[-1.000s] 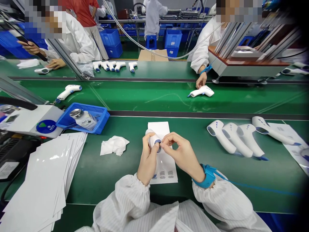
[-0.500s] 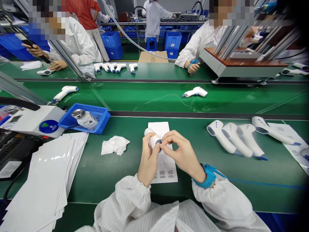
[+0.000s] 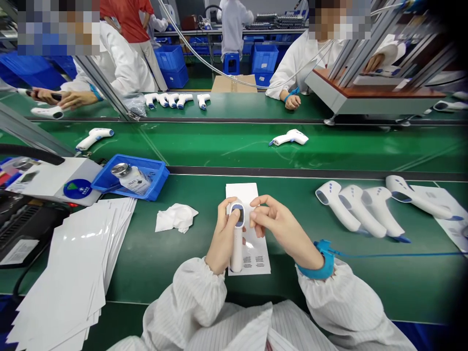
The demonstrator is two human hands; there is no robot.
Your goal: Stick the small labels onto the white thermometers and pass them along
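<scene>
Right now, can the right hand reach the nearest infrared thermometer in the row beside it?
Probably yes: the right hand looks empty, and only bare green belt lies between it and that thermometer.

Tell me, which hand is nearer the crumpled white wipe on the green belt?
The left hand is nearer: it holds a white infrared thermometer just right of the crumpled wipe. The right hand lies farther right, beyond the left hand.

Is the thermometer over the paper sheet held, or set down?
Held: the left hand wraps around the white thermometer, its handle reaching over the printed sheet toward the person.
</scene>
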